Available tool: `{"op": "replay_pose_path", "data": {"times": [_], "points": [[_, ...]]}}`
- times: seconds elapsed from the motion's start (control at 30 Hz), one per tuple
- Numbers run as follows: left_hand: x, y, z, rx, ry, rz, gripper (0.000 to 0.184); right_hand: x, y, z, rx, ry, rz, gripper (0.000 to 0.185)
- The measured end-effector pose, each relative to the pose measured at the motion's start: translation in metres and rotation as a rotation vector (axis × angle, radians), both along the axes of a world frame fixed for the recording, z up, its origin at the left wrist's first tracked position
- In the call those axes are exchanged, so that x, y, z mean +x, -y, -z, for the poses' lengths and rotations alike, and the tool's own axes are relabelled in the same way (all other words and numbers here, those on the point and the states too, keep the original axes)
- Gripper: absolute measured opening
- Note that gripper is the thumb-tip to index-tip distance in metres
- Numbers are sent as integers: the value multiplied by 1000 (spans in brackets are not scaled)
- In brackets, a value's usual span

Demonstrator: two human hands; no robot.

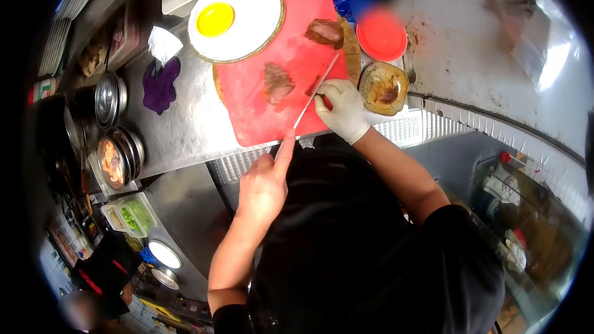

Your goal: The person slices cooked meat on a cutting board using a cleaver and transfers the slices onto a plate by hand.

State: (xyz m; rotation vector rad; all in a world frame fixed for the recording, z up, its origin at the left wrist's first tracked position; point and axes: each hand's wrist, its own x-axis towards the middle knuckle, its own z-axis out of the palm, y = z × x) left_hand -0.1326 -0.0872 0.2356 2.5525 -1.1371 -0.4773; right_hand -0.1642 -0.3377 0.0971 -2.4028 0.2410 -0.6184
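My bare left hand [265, 180] is closed around the handle of a knife [314, 94], its index finger laid along the top. The narrow blade slants up and right over a red cutting board [247, 125]. My right hand [343, 109], in a whitish glove, has its fingers curled on a small dark brown piece of meat [326, 104] beside the blade. To the left of the knife lies a cut chunk of browned meat [278, 83], pinkish on one side. Another chunk of meat [325, 32] rests near the board's upper right edge.
A white plate [257, 31] with a yellow disc on it overlaps the board's left side. Right of the board stand a red round lid [382, 35] and an amber glass bowl [383, 88]. A purple cloth [161, 86] and metal bowls [111, 100] are leftward. Another person [102, 272] is lower left.
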Motion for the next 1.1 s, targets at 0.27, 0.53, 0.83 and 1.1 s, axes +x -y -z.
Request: {"op": "replay_pose_path", "data": {"times": [0.27,0.53,0.83,1.1], "points": [[6,0,-11,91,4,75,94,3,-1,3,-137,-45,-1,24],[10,-8,-24,113,55,142,96,2,5,3,-150,-90,-69,27],[14,-7,-28,127,-57,91,90,3,11,16,-22,-107,-181,48],[18,-14,-22,48,-24,102,87,21,3,-11,49,-159,-229,36]]}}
